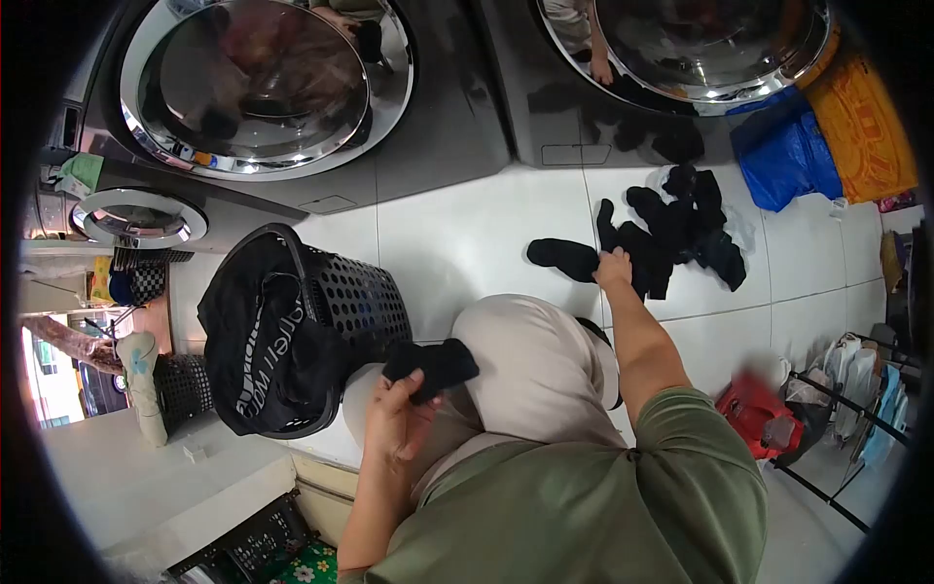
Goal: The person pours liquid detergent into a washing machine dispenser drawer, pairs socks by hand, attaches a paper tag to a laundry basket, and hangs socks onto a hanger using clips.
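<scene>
My left hand [399,414] is closed around a folded black sock [438,370], held above my lap. My right hand [613,268] reaches forward to the floor, its fingers pinching a black sock [562,258] that sticks out to the left. Just beyond it, touching or close to my fingers, lies a loose pile of black socks [671,224] on the white tiles. A dark perforated laundry basket [360,302] stands at my left knee, with a black printed cloth [268,360] over its opening.
Front-loading machines [438,107] with round glass doors line the floor ahead. Blue [788,156] and orange bags [861,122] sit at the far right. A red object [759,414] and a black rack [827,389] are on my right.
</scene>
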